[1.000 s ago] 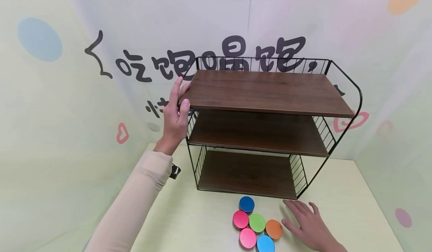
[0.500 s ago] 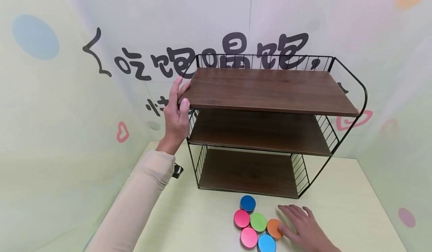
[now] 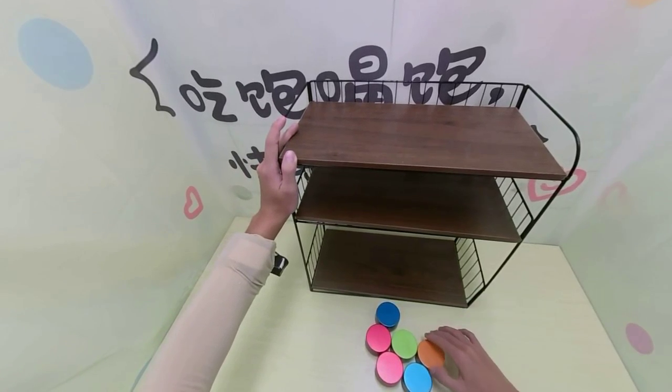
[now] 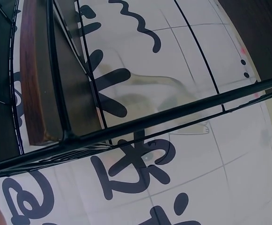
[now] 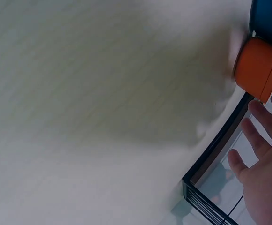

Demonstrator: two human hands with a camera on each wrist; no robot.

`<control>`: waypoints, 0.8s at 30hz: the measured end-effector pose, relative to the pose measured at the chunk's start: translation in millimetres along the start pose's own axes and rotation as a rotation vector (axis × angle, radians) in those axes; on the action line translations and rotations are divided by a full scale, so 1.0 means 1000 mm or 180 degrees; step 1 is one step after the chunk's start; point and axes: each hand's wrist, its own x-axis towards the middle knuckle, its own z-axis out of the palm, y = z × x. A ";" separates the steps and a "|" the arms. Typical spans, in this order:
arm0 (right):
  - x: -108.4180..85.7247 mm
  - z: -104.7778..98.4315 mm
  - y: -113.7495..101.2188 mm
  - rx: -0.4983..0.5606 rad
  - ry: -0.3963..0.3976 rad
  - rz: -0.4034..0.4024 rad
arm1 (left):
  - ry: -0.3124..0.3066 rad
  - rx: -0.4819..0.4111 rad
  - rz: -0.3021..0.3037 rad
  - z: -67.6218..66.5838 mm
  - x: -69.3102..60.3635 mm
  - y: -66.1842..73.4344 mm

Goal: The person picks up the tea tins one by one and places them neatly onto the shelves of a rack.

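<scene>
A three-tier shelf rack [image 3: 420, 138] with dark wood boards and a black wire frame stands on the table. My left hand [image 3: 278, 185] holds its upper left front corner, thumb at the front and fingers along the side rail; the left wrist view barely shows that hand. Before the rack lie small round containers: dark blue [image 3: 387, 314], green [image 3: 404, 344], light blue [image 3: 417, 377] and two pink ones [image 3: 378, 338]. My right hand [image 3: 464, 360] reaches around the orange container [image 3: 430, 354], thumb and fingers at its edges. The right wrist view shows fairly straight fingers beside its orange side [image 5: 257, 70].
Pale table [image 3: 315, 345] lies under the rack and containers. A printed cloth backdrop [image 3: 210, 18] with dark lettering closes off the back and sides. Past my left sleeve [image 3: 231, 287] a small black object [image 3: 280, 263] shows.
My right hand has moved left from beside the orange container until its thumb and fingers lie around the container. The left hand keeps its place on the rack; the head view has shifted slightly.
</scene>
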 end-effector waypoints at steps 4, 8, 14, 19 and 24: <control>-0.002 0.004 0.000 -0.0069 -0.0021 0.0009 | 0.0012 -0.0016 0.0023 0.002 0.000 0.001; -0.004 0.005 0.001 -0.0172 0.0019 -0.0035 | 0.0028 -0.0023 0.0039 0.002 0.000 0.001; -0.007 0.006 0.003 -0.0278 0.0174 -0.0194 | 0.0062 -0.0013 0.0077 0.002 0.000 0.001; -0.006 0.007 0.004 -0.0286 0.0283 -0.0305 | 0.0069 -0.0041 0.0087 0.002 0.000 -0.001; -0.004 0.010 0.005 -0.0193 0.0278 -0.0290 | 0.0064 -0.0045 0.0080 0.001 0.000 -0.001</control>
